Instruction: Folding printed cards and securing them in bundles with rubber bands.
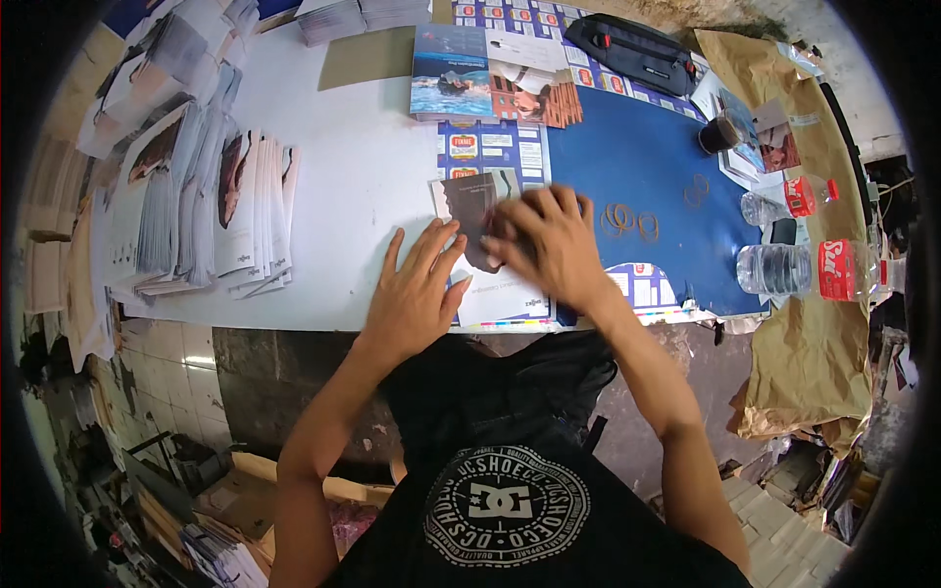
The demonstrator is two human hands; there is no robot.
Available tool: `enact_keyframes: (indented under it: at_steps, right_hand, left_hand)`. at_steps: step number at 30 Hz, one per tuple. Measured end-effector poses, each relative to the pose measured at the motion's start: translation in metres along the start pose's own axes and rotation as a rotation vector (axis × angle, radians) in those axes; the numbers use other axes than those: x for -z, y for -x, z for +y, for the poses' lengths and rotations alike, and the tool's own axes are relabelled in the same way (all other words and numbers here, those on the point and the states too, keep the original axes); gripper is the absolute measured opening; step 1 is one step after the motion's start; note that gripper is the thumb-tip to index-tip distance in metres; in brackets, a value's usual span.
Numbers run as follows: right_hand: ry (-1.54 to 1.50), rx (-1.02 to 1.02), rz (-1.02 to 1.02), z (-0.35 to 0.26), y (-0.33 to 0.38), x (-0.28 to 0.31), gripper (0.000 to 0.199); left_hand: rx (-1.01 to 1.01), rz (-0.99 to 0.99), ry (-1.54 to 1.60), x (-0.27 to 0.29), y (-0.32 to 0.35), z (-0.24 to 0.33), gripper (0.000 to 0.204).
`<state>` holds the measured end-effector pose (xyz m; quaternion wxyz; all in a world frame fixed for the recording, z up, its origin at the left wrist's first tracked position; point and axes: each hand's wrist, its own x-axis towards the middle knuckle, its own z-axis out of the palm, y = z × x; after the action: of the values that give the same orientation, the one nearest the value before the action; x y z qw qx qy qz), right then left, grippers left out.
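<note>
Here's the worktop (343, 108), white stretching wide on its left, blue on its right; near its front edge, left hand (407, 294) splayed, right hand (549, 240) apart, bent, blurred, grip unreadable, booklet (469, 208) beneath both.

Open lanes on both flanks, far side blocked
Left of the left hand (414, 284), bare white desk (338, 186) runs to a wall of booklet stacks (162, 211). Right of the right hand (551, 240), the blue sheet (627, 147) gives passage over low rubber bands (619, 218) up to a dark cup (719, 135) and two bottles (784, 269). Ahead, a booklet pile (490, 78) bars the way, a black case (632, 57) to its right.
</note>
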<state>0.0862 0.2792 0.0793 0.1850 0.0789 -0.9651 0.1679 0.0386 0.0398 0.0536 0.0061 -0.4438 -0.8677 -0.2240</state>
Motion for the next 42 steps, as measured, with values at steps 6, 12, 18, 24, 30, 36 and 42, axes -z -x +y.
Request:
enact_keyframes:
  at_steps: [6,12,18,24,30,36,42]
  right_hand:
    - [0.011,-0.020,-0.151,-0.046,0.100,0.036,0.040]
    - [0.088,-0.213,-0.004,-0.003,0.089,0.040,0.044]
    - [0.338,-0.511,0.206,0.071,0.089,0.045,0.052]
    - [0.421,-0.546,0.227,0.084,0.102,0.040,0.054]
    - [0.398,-0.546,0.228,0.089,0.105,0.037,0.055]
    - [0.392,-0.581,0.223,0.084,0.103,0.038,0.063]
    - [0.371,-0.562,0.393,0.082,0.099,0.043,0.075]
  left_hand:
    - [-0.012,0.007,0.020,0.013,-0.013,0.012,0.047]
    - [-0.185,-0.023,0.098,-0.017,-0.027,0.072,0.043]
    - [-0.116,-0.019,0.134,-0.009,0.040,0.044,0.065]
    - [0.106,0.590,-0.044,0.094,0.079,-0.011,0.042]
    - [0.099,0.923,0.157,0.143,0.074,-0.069,0.038]
    - [0.278,0.464,-0.098,0.113,0.050,-0.084,0.059]
    - [0.002,0.486,0.155,0.099,-0.104,-0.036,0.063]
